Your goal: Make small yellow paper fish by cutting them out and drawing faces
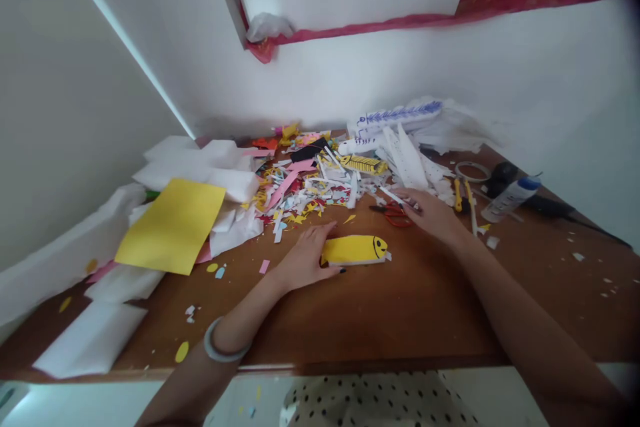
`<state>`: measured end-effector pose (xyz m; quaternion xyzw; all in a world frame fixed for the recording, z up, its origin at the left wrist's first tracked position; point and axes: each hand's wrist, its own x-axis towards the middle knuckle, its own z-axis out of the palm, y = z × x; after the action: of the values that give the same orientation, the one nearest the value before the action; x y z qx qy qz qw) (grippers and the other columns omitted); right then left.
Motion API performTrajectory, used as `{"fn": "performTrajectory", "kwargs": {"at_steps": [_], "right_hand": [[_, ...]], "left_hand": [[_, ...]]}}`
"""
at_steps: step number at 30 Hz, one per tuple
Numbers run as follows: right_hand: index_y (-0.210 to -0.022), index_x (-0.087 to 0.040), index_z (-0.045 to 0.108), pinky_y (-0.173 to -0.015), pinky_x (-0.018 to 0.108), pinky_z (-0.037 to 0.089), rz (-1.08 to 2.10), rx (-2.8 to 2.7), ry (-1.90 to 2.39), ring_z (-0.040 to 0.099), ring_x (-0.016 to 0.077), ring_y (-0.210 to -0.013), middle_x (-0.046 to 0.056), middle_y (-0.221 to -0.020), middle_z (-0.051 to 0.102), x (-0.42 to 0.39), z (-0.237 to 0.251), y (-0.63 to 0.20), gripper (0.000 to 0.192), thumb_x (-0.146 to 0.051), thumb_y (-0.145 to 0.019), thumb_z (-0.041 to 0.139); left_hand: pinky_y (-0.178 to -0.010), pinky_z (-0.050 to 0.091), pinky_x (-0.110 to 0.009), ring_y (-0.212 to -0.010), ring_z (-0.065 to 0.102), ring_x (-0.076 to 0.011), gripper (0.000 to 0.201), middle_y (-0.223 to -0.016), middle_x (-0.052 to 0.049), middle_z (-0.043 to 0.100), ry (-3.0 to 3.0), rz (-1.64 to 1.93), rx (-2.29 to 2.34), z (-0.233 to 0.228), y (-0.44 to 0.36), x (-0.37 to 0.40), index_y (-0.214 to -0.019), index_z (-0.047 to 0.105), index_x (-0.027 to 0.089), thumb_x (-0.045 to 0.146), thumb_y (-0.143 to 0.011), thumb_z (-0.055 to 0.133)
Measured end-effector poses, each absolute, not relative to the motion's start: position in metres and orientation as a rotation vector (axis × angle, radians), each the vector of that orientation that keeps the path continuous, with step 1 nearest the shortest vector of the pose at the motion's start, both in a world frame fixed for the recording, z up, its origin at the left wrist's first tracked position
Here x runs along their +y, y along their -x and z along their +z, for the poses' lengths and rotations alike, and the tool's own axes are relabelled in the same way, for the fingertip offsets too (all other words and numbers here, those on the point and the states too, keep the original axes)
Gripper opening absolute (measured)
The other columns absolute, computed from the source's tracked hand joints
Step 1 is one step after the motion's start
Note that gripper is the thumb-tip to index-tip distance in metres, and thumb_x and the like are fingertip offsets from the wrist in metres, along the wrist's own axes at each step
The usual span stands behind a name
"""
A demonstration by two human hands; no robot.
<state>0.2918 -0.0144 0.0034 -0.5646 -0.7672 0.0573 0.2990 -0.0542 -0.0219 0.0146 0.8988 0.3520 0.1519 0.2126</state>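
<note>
Near the table's middle, the left hand [305, 257] lies flat — fingers together — holding down a yellow paper fish with a drawn face [356, 249]. Just beyond, to the right, the right hand [434, 215] — fingers loosely extended — touches red-handled scissors [393, 212] beside the far heap of coloured paper scraps [310, 187].

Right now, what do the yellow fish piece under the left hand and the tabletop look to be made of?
The yellow fish piece looks like matte paper or thin card: flat, cut edges, a drawn black face. The tabletop looks like brown wood or wood laminate with a slight sheen; which one is unclear.
</note>
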Motion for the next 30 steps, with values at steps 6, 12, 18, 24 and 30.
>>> {"fn": "performTrajectory", "kwargs": {"at_steps": [6,12,18,24,30], "right_hand": [[-0.121,-0.026,0.063,-0.075,0.034,0.052,0.324,-1.926,1.38,0.063,0.0194,-0.082,0.007,-0.107,0.067,-0.017,0.009,-0.277,0.037,-0.02,-0.089,0.044],[-0.106,-0.024,0.07,-0.081,0.036,0.05,0.501,-1.778,1.326,0.063,0.0202,-0.089,0.005,-0.102,0.067,-0.015,0.003,-0.264,0.029,-0.022,-0.085,0.049],[-0.11,-0.024,0.066,-0.062,0.028,0.052,1.133,-1.176,1.156,0.066,0.0186,-0.08,0.005,-0.094,0.072,-0.015,-0.002,-0.258,0.032,-0.037,-0.083,0.056],[-0.099,-0.027,0.059,-0.058,0.022,0.049,1.233,-1.097,1.086,0.064,0.0126,-0.071,-0.001,-0.089,0.069,-0.018,-0.004,-0.249,0.033,-0.039,-0.072,0.074],[-0.086,-0.023,0.064,-0.059,0.025,0.048,1.127,-1.231,1.169,0.059,0.0134,-0.065,0.0,-0.073,0.065,-0.022,-0.002,-0.242,0.029,-0.051,-0.084,0.059]], "left_hand": [[-0.108,0.038,-0.047,-0.126,0.048,-0.0279,0.067,-0.139,-0.012,0.052,-2.522,0.365,1.016,0.012,0.047,-0.025,-0.142,0.035,0.021,0.032,-0.083,0.065],[-0.104,0.04,-0.047,-0.121,0.05,-0.0289,0.065,-0.13,-0.011,0.057,-2.599,0.39,1.038,0.014,0.048,-0.024,-0.14,0.039,0.021,0.031,-0.081,0.066],[-0.105,0.038,-0.047,-0.123,0.05,-0.0295,0.065,-0.135,-0.01,0.055,-2.615,0.403,1.03,0.011,0.051,-0.02,-0.141,0.037,0.024,0.035,-0.083,0.065],[-0.102,0.039,-0.047,-0.115,0.051,-0.0303,0.064,-0.125,-0.009,0.058,-2.678,0.374,1.076,0.011,0.049,-0.02,-0.132,0.047,0.023,0.038,-0.074,0.071],[-0.101,0.038,-0.047,-0.111,0.051,-0.0292,0.048,-0.118,-0.009,0.058,-2.67,0.421,1.131,0.008,0.049,-0.019,-0.119,0.055,0.021,0.035,-0.076,0.067]]}}
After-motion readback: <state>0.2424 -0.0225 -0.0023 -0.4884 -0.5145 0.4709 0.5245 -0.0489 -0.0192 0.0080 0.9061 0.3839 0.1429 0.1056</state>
